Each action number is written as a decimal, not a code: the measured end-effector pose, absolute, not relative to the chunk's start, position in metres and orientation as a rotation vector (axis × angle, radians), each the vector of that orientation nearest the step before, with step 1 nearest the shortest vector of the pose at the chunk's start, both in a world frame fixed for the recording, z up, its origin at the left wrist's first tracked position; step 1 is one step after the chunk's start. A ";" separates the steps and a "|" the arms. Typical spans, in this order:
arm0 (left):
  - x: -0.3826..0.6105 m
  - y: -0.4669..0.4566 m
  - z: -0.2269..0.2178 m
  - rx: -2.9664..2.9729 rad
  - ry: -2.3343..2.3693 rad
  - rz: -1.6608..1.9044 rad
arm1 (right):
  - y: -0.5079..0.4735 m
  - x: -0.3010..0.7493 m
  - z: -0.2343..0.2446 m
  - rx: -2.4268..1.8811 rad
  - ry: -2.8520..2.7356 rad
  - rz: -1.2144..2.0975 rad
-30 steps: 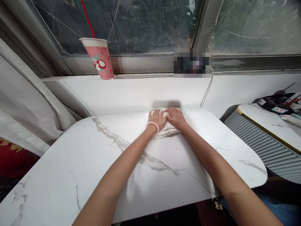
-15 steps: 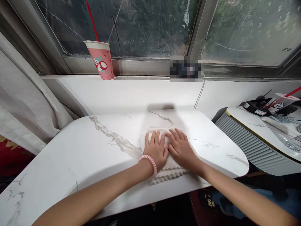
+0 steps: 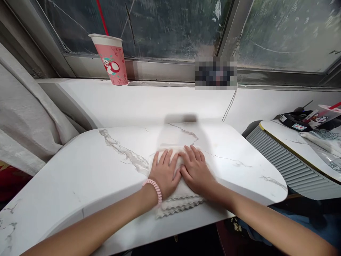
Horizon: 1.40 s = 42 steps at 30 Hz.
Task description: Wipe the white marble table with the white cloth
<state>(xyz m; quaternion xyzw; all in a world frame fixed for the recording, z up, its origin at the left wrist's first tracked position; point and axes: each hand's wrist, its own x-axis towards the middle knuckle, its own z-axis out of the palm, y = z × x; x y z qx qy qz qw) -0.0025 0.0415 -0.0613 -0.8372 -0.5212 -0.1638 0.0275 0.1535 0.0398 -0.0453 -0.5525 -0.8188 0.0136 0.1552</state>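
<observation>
A folded white cloth with scalloped edges point(image 3: 178, 204) lies on the white marble table point(image 3: 101, 170), near its front edge. My left hand point(image 3: 164, 174), with a pink coil band on the wrist, presses flat on the cloth's left part, fingers stretched out. Beside it, touching thumb to thumb, my right hand point(image 3: 195, 171) lies flat on the cloth's right part with fingers spread. Most of the cloth is hidden under both palms.
A pink paper cup with a red straw point(image 3: 111, 58) stands on the window sill at the back left. A white cable point(image 3: 229, 105) hangs down the wall. A grey curtain point(image 3: 29, 117) hangs left. A second table point(image 3: 301, 142) with clutter stands right.
Both hands have slid the cloth from the table's far edge toward the near edge, staying flat on it. In the last half second it shifted slightly left and nearer.
</observation>
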 end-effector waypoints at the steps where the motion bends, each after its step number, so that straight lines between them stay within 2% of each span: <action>1: -0.007 0.047 -0.061 -2.574 -1.622 -0.501 | 0.045 0.149 -0.045 -1.588 -2.344 0.056; 20: -0.053 0.209 -0.047 -2.536 -1.884 -0.500 | 0.212 0.093 -0.052 -1.520 -2.231 0.020; 32: -0.067 0.227 -0.053 -2.490 -1.914 -0.549 | 0.231 0.076 -0.049 -1.559 -2.262 -0.035; 42: -0.069 0.204 -0.054 -2.426 -1.894 -0.484 | 0.211 0.076 -0.053 -1.489 -2.306 -0.075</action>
